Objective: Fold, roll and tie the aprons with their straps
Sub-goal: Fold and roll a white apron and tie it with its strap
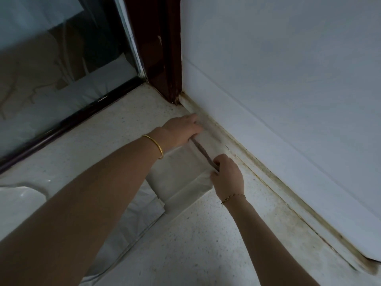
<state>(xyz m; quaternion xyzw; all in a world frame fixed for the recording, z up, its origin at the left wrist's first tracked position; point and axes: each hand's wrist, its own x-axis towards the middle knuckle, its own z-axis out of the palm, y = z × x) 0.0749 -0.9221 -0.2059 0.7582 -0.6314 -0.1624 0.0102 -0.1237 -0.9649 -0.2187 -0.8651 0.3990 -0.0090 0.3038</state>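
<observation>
The white wall (288, 69) fills the picture from 12 o'clock round to 4 o'clock. It meets the speckled pale tabletop (195, 244) along a stained seam (268, 182) running from the centre down to 4 o'clock. A window pane (51, 69) takes up the 9 to 11 o'clock part, with a dark rail (68, 122) along its lower edge. A dark reddish wooden post (162, 48) stands at 12 o'clock between pane and wall.

The white apron (181, 174) lies on the tabletop just below the centre. Its folded block sits between the two forearms, and the looser remainder trails off toward 7 o'clock. A glossy white sheet (18, 201) lies at the 8 o'clock edge, apart from the apron; I cannot tell what it is.

The left grip (181, 129), just above the centre and close to the seam, has its fingers curled round the far end of a brownish strap (203, 154). The right grip (226, 176), at 4 o'clock from the centre, pinches the near end of the strap at the apron's right edge. The strap runs straight and taut between them, over the apron's far end.

A gold bangle (154, 146) circles the left wrist, and a thin chain bracelet (233, 198) circles the right wrist.
</observation>
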